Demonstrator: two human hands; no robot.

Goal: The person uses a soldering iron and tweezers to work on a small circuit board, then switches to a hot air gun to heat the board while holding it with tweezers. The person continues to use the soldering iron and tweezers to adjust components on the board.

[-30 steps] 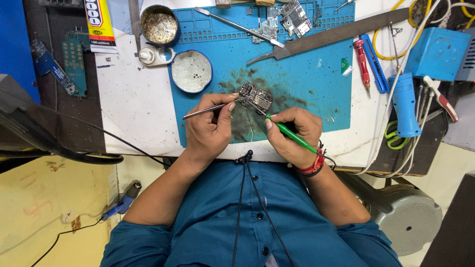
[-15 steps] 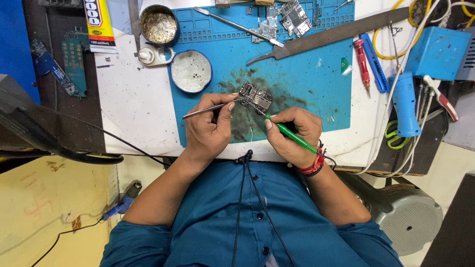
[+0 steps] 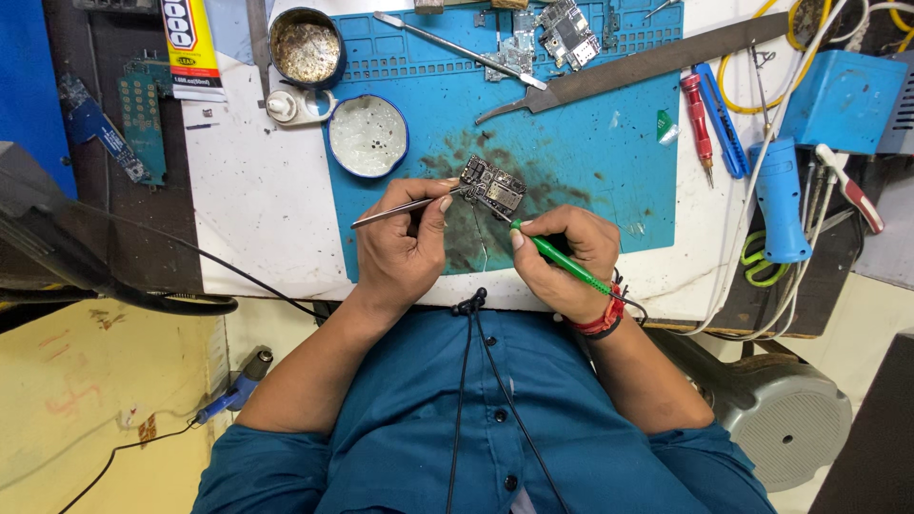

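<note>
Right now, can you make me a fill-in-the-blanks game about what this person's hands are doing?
1. The left hand pinches thin metal ____ that touch the circuit board.
2. The right hand holds a tool with a ____ handle.
3. The circuit board sits over a stained ____ mat.
4. Beside the mat's corner stands a small round ____ with a blue rim.

Missing words: tweezers; green; blue; dish

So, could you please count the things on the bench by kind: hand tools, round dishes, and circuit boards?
Hand tools held: 2, metal tweezers in left hand, green-handled tool in right hand
Hand tools lying: 3, long grey metal file, red screwdriver, silver spatula
Round dishes: 2, blue-rimmed dish, dark metal tin
Circuit boards: 2, held board, boards at top
Total: 9
</note>
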